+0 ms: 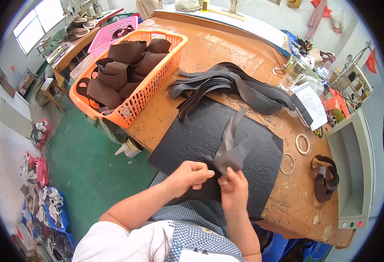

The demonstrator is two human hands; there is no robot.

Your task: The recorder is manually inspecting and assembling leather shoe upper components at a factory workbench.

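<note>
Black mat (179,146) underneath, brown strip (225,146) extends beyond the hands (187,177) (234,191).

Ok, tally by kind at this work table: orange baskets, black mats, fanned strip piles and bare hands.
Orange baskets: 1
Black mats: 1
Fanned strip piles: 1
Bare hands: 2 (left hand, right hand)
Total: 5

Nothing can be read; the white sheet (313,104) (apparently written on) shows too small.

inside of left hand (192,178) hidden, writing on paper (310,104) too small to tell
</note>
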